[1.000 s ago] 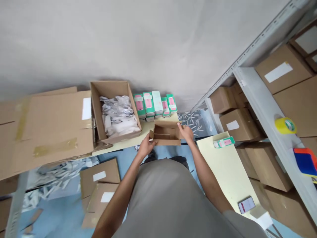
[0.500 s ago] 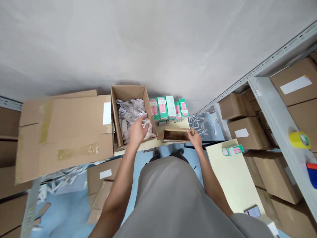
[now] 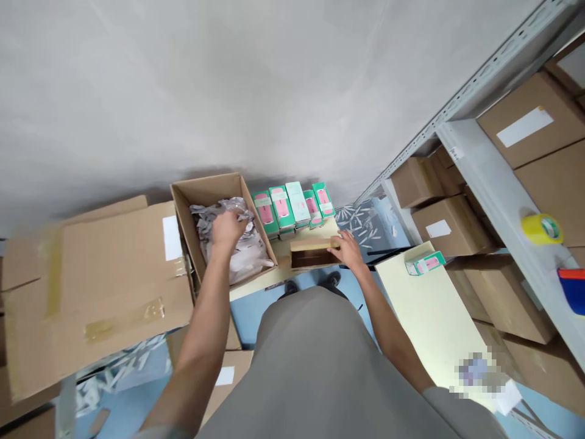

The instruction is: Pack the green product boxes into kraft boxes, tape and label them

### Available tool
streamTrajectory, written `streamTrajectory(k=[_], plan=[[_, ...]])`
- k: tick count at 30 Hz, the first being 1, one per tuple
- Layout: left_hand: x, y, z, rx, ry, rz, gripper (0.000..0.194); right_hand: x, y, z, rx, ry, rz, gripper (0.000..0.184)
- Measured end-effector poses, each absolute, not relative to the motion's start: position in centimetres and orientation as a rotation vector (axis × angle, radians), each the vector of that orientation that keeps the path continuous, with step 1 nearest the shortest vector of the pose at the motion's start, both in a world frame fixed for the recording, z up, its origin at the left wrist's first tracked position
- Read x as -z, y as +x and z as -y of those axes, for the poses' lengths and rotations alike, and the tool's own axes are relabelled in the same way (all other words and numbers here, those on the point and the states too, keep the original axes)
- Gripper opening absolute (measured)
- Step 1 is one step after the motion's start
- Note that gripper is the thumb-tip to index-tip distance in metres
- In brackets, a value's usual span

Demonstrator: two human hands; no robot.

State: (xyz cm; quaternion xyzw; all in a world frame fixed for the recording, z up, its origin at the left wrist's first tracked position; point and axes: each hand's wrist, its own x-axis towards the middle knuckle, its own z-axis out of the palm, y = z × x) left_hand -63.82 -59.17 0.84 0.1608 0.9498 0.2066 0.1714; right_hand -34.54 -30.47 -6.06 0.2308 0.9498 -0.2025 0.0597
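The person has two hands: one left hand and one right hand. There are two shoes, two pale tabletops, one small open box, one larger open box and one roll of tape. Five box tops show in the wall-side row: four green-and-pink boxes and one paler box. One more green-and-pink box lies apart. The packets are too jumbled to count.

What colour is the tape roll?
The tape roll is yellow, best seen in the head view.
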Motion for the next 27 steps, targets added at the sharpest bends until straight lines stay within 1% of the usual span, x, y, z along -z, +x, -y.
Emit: streamTrajectory(k=[2, 4, 6, 8, 11, 14, 17, 20, 21, 23, 27], plan=[[-2.9, -61.2, 59.0, -0.74, 0.607, -2.718, 0.032, 6.0, -35.1, 29.7, 0.67, 0.706, -2.857, 0.031], [-4.5, -57.8, 58.3, -0.831, 0.743, -2.686, 0.026, 6.0, -35.7, 29.1, 0.701, 0.754, -2.833, 0.027], [-5.1, -54.2, 56.7, -0.885, 0.841, -2.625, 0.023, 6.0, -36.3, 28.6, 0.708, 0.782, -2.81, 0.025], [-4.3, -51.0, 54.5, -0.934, 0.879, -2.494, 0.021, 5.9, -36.8, 28.2, 0.706, 0.775, -2.789, 0.025], [-1.5, -47.8, 50.9, -0.904, 0.842, -2.339, 0.019, 5.5, -37.3, 27.8, 0.711, 0.762, -2.752, 0.026], [0.7, -46.4, 49.3, -0.838, 0.796, -2.266, 0.025, 5.1, -37.4, 27.8, 0.731, 0.763, -2.732, 0.029], [0.8, -47.9, 51.1, -0.875, 0.781, -2.357, 0.033, 5.1, -37.3, 27.9, 0.751, 0.776, -2.733, 0.028], [0.2, -52.8, 55.3, -0.889, 0.665, -2.622, 0.035, 5.2, -37.0, 28.3, 0.771, 0.789, -2.717, 0.028], [0.3, -55.0, 56.6, -0.831, 0.578, -2.721, 0.035, 5.3, -37.0, 28.4, 0.773, 0.796, -2.711, 0.028], [1.2, -59.4, 58.7, -0.604, 0.403, -2.848, 0.037, 5.3, -36.9, 28.7, 0.768, 0.813, -2.705, 0.03], [4.7, -65.0, 59.4, -0.205, 0.35, -2.672, 0.045, 5.3, -36.9, 29.1, 0.743, 0.835, -2.702, 0.032]])
